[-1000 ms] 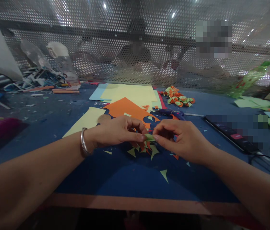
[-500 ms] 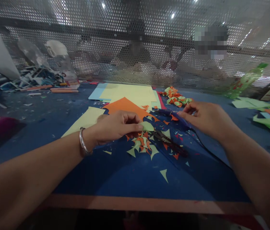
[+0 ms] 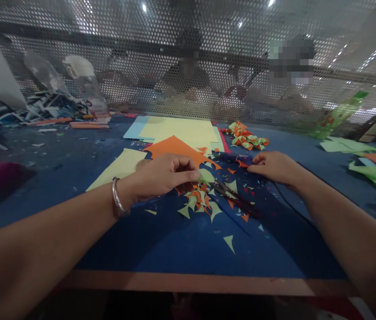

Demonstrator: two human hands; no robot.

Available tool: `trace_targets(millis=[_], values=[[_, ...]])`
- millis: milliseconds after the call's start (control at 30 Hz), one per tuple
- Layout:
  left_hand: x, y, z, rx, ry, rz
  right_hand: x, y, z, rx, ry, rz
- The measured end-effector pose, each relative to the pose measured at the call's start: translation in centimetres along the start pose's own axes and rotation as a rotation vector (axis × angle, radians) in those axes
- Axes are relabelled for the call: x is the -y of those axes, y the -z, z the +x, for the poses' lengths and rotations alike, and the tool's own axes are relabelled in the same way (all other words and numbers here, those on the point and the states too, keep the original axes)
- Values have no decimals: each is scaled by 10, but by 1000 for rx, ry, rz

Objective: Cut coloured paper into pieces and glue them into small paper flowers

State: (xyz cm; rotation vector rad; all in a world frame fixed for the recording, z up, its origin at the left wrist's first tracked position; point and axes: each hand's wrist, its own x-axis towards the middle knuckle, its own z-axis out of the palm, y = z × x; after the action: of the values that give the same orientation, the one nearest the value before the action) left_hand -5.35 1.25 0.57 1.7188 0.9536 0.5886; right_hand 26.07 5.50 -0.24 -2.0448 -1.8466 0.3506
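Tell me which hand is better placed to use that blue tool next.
Probably the right hand: its fingers are at one end of the blue tool, while the left hand is farther away and occupied, pinching a green paper piece.

Left hand [image 3: 163, 178] pinches green paper piece [image 3: 207, 176]; right hand [image 3: 274, 167] at blue tool [image 3: 232, 157]; scissors [image 3: 232, 194] among paper scraps [image 3: 199, 200].

Left hand [image 3: 174, 175] in a pinch, right hand [image 3: 274, 168] half-curled, both forearms [image 3: 61, 238] angled inward.

Grey perforated metal screen [image 3: 124, 95] filling twelve o'clock, bright white lights [image 3: 240, 25] glinting at one, flat blue tabletop [image 3: 181, 253] at six!
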Motion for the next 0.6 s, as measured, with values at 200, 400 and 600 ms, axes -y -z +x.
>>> trace_targets(millis=[200,400,600], values=[[4,4,1,-51,3,86,9,-2,-11,67,-63,392],[8,5,3,-38,-29,89,24,5,-23,100,-68,661],[10,6,4,-49,-41,67,32,5,-34,122,-78,876]])
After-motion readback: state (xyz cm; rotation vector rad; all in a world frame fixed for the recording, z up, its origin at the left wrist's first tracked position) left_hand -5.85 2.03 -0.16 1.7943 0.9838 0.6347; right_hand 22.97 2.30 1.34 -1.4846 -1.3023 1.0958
